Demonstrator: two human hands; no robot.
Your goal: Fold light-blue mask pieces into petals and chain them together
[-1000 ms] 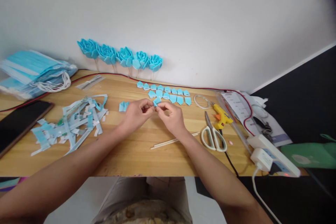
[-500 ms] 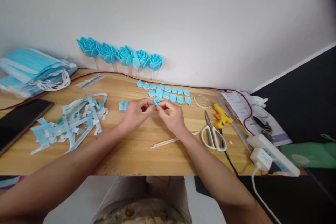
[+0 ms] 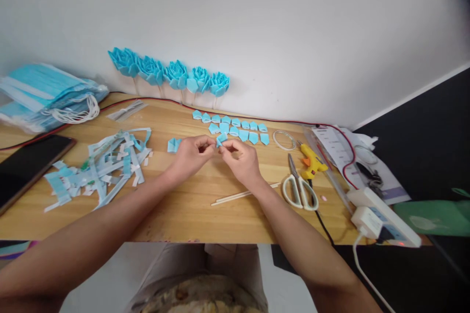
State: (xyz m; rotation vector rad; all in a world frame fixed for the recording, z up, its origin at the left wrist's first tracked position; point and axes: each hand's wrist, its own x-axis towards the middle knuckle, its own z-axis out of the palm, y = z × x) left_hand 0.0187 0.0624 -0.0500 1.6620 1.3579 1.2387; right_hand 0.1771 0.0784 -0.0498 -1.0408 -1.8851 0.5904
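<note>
Between the fingertips of both hands is a small folded piece of blue mask fabric (image 3: 222, 139). My left hand (image 3: 193, 155) pinches it from the left, and my right hand (image 3: 240, 159) pinches it from the right; the fingers partly cover it. Just beyond the hands lie two rows of folded blue petals (image 3: 234, 131). Left of my left hand sits another blue folded piece (image 3: 173, 145). Two thin wooden sticks (image 3: 231, 198) lie near my right wrist, which partly overlaps them.
Blue fabric flowers (image 3: 176, 75) on sticks lean along the wall. At left are a pack of masks (image 3: 47, 90), a phone (image 3: 31, 166) and a heap of scraps (image 3: 106, 166). Scissors (image 3: 301, 190), a yellow glue gun (image 3: 312, 162), a clear ring (image 3: 284, 140) and a power strip (image 3: 385, 220) are at right.
The whole view has shifted slightly. Both hands keep their pinch on the blue folded piece, with hardly any movement of the fingers.
</note>
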